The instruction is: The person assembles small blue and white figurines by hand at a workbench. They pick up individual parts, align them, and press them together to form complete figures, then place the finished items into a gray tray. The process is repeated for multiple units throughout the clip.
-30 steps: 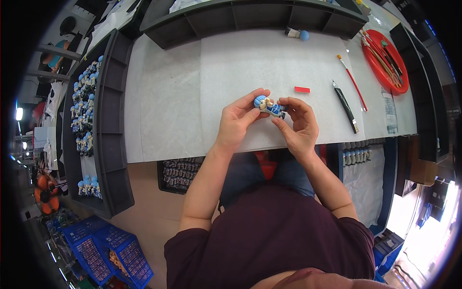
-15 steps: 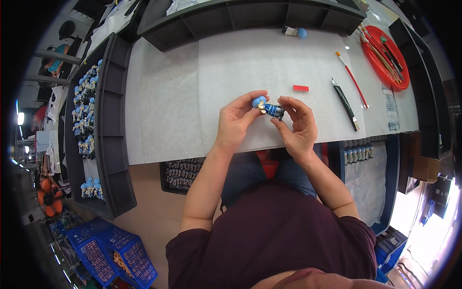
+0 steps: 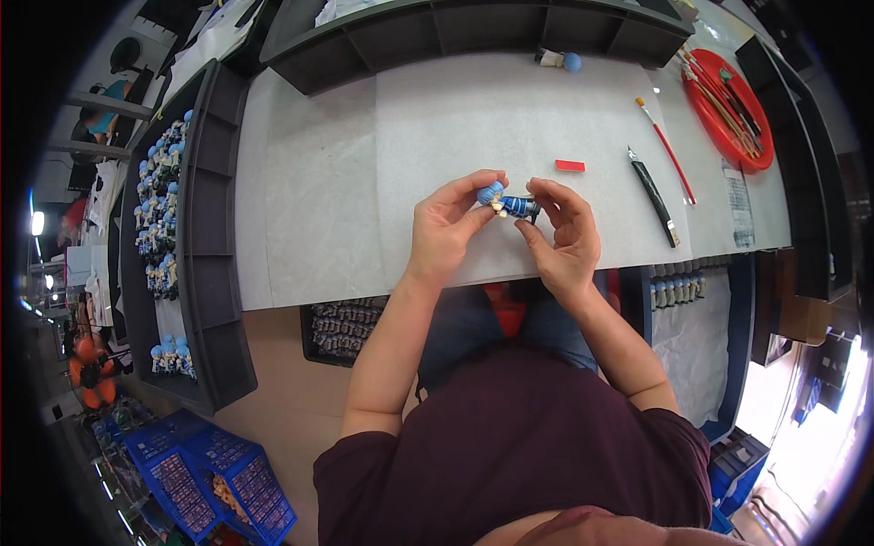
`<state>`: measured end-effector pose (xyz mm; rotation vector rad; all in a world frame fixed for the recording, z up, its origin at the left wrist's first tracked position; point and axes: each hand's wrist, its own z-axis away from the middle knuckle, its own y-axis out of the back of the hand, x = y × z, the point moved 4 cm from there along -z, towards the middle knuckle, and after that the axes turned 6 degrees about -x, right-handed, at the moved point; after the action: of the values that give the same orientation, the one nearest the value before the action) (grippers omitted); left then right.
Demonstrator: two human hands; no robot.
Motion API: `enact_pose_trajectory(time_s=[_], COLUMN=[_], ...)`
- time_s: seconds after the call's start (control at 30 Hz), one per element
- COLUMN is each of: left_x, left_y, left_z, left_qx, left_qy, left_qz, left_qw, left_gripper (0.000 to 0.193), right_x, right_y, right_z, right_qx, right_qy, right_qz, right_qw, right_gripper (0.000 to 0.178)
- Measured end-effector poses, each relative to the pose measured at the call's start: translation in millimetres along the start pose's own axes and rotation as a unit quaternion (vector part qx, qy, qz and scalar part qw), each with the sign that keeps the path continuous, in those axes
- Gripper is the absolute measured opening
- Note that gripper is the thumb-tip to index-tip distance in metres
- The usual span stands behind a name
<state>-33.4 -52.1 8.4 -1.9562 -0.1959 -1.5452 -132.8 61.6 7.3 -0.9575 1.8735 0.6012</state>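
Note:
A small figurine point(image 3: 506, 202) with a round blue head and a blue body lies sideways between my two hands above the white table mat point(image 3: 428, 136). My left hand point(image 3: 446, 227) pinches its blue head end with thumb and fingers. My right hand point(image 3: 564, 232) grips the body end with its fingertips. Both hands hover near the table's front edge.
A small red block point(image 3: 570, 166), a black-handled knife point(image 3: 654, 196) and a red-handled brush point(image 3: 666, 150) lie to the right. A round red tray point(image 3: 728, 96) holds several tools. Another blue-headed figurine point(image 3: 560, 60) lies at the back. Dark shelves point(image 3: 164, 209) at left hold several figurines.
The figurine has been turned slightly between my fingers; both hands stay in about the same place over the mat.

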Motion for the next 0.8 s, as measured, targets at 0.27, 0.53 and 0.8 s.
enact_pose_trajectory(time_s=[0.27,0.53,0.8], left_x=[-0.7,-3.6,-5.3], left_y=[-1.1,-0.7,-0.9], left_z=[0.2,-0.7,-0.3], left_qx=[0.014,0.013,0.015], left_qy=[0.035,0.060,0.079], left_qz=[0.040,0.024,0.029], left_qw=[0.998,0.998,0.996], left_gripper=[0.032,0.031,0.031], right_x=[-1.8,-1.8,-3.2], right_y=[0.6,1.1,1.3], right_z=[-1.0,-0.4,0.3], right_qx=[0.004,0.021,0.017], right_qy=[0.016,0.017,0.030], right_qz=[-0.018,-0.026,-0.018], right_qw=[1.000,0.999,0.999], right_gripper=[0.056,0.052,0.048])
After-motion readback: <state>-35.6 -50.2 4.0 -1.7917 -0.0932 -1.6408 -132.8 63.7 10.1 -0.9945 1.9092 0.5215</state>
